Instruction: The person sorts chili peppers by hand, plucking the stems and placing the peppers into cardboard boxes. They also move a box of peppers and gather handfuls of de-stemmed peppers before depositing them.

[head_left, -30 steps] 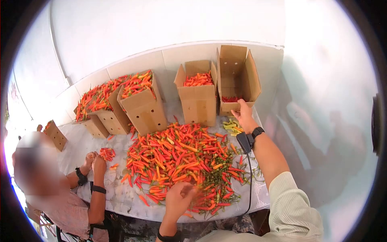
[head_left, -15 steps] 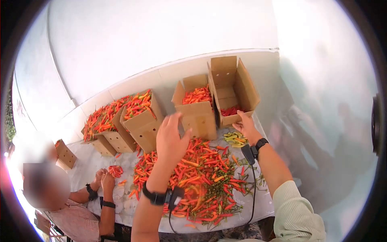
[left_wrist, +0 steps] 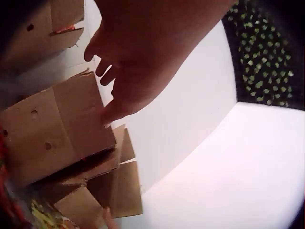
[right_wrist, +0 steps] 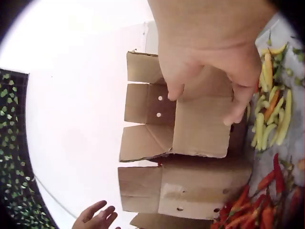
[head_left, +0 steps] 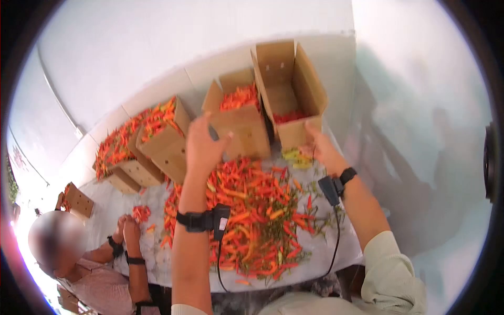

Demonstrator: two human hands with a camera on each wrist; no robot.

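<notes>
My right hand (head_left: 321, 148) is at the front wall of a tall cardboard box (head_left: 292, 134) at the right end of the row. A few red chilies (head_left: 289, 116) lie low inside it. In the right wrist view, the thumb reaches the wall's upper edge while the fingers spread lower over its face. My left hand (head_left: 203, 144) is raised beside the neighbouring box (head_left: 239, 132), which holds orange-red chilies (head_left: 240, 98). Its fingers are extended and hold nothing; the thumb overlaps that box's edge in the left wrist view (left_wrist: 133, 81).
A big heap of red and orange chilies (head_left: 247, 210) covers the table (head_left: 152, 257). Yellow-green chilies (head_left: 297, 158) lie below the right box. More filled boxes (head_left: 164, 152) stand leftward. Another person (head_left: 100, 278) sits at left, hands by a small chili pile (head_left: 140, 213). Cables hang from both wrist cameras.
My left hand has left the chili heap and risen forward to the second box from the right. My right hand stays at the right box's front. The head view has shifted.
</notes>
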